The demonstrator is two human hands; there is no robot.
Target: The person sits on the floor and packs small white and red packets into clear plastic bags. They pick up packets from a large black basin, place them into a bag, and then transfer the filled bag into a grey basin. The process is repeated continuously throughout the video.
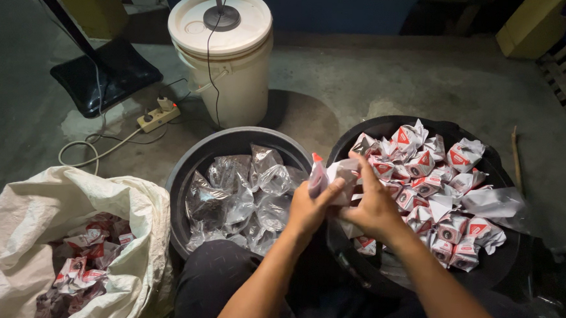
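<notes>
On a grey concrete floor, both hands meet just left of the black basin of red-and-white packets. The left hand and the right hand are closed around one packet.

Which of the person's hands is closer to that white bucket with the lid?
Left. The left hand lies below and just right of the white bucket, while the right hand sits farther right, over the black tub of red-and-white packets.

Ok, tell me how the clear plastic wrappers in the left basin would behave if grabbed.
The clear plastic wrappers look crumpled and thin, so probably floppy and very light. Their glossy film may feel slippery. Loosely heaped in the black basin, they would likely shift rather than lift together.
</notes>
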